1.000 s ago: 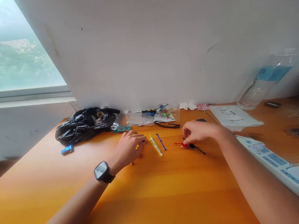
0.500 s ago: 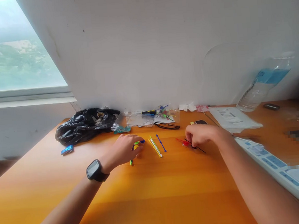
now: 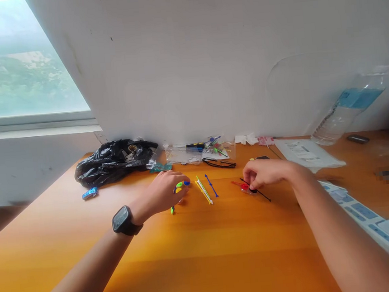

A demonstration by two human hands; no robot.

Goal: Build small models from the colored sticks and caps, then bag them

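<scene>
My left hand [image 3: 162, 189] wears a black watch and lies, fingers apart, over a group of small round plastic pieces in blue [image 3: 186, 183], green and yellow [image 3: 178, 191]. The palm hides part of the group. My right hand [image 3: 263, 174] pinches a thin black arrow-shaped piece [image 3: 263, 195] with a round black part, low over the table. Beside those fingertips is a red arrow-like piece [image 3: 243, 187] with a clear bit near it. Between my hands lie a blue arrow [image 3: 211, 186] and several yellow, green and white ones [image 3: 204, 191] close together.
A black plastic bag [image 3: 114, 164] and a blue packet [image 3: 90, 193] lie at the left. Along the wall are clear bags [image 3: 183, 154] and black cords [image 3: 219, 163]. On the right are a white bag [image 3: 309, 152], a bottle [image 3: 344, 110] and a power strip [image 3: 364, 213].
The view has shifted slightly. My right hand has moved a little over the black piece, with its fingertips on the round part. My left hand stays over the coloured pieces.
</scene>
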